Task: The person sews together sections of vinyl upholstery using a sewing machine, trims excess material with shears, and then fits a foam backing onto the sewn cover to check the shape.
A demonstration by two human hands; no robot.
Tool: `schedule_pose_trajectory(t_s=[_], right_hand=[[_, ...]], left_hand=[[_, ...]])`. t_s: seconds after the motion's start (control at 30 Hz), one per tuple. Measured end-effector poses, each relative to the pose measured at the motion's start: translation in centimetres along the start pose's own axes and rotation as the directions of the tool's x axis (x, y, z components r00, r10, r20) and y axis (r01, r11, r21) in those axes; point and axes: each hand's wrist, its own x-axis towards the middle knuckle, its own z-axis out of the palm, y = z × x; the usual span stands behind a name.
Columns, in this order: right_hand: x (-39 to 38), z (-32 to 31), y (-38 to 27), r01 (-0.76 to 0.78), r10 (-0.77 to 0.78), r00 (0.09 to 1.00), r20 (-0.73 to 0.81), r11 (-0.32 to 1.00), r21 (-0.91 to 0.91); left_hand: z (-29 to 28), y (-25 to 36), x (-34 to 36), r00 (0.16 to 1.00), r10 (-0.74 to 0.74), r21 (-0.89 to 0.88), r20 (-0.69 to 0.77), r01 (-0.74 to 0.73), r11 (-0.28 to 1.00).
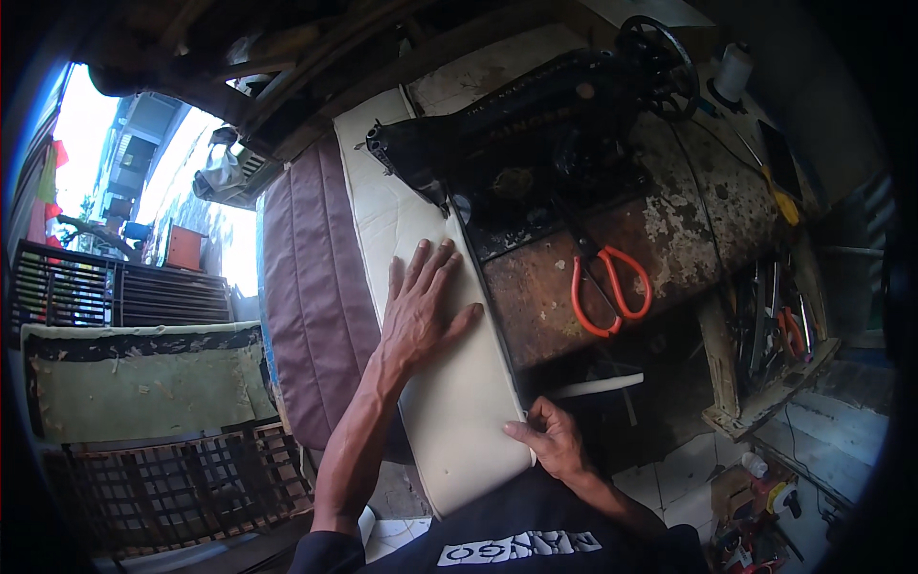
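Note:
A long cream-coloured panel of upholstery material (457, 411) runs from my lap up under a black sewing machine (535, 134). Its right edge passes below the machine's needle end. My left hand (421, 301) lies flat on the panel with its fingers spread, a little short of the needle. Closer to my body, my right hand (548, 435) pinches the panel's right edge, thumb on top and fingers curled beneath. Scissors with orange handles (612, 290) rest on the worn wooden table (535, 316), right of the panel.
Ribbed maroon padded material (320, 277) lies left of the panel. A white thread cone (733, 72) and a yellow-handled screwdriver (784, 201) are at the back right. Tools fill a wooden rack (729, 368) below the table's right side. A worn seat frame (153, 383) stands at left.

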Motion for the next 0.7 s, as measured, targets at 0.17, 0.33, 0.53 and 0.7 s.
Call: schedule_pose_trajectory(t_s=[0.17,0.33,0.53,0.7], right_hand=[[0.2,0.0,0.8,-0.026,0.026,1.000,-0.010,1.000,-0.013],[-0.1,-0.3,-0.5,-0.041,0.041,0.999,0.010,0.998,-0.045],[-0.3,-0.4,-0.7,-0.031,0.033,0.999,0.025,0.998,-0.050],[-0.4,-0.3,-1.0,-0.020,0.021,1.000,0.022,1.000,-0.017]], left_hand=[[0.4,0.6,-1.8,0.996,0.066,0.110,0.056,-0.071,0.991],[-1.1,0.9,-0.7,0.986,0.137,0.185,0.093,-0.153,0.971],[-2.9,0.0,1.8,0.950,0.298,0.115,0.092,-0.308,0.945],[-1.5,-0.6,1.4,0.947,0.320,0.030,0.003,-0.320,0.947]])
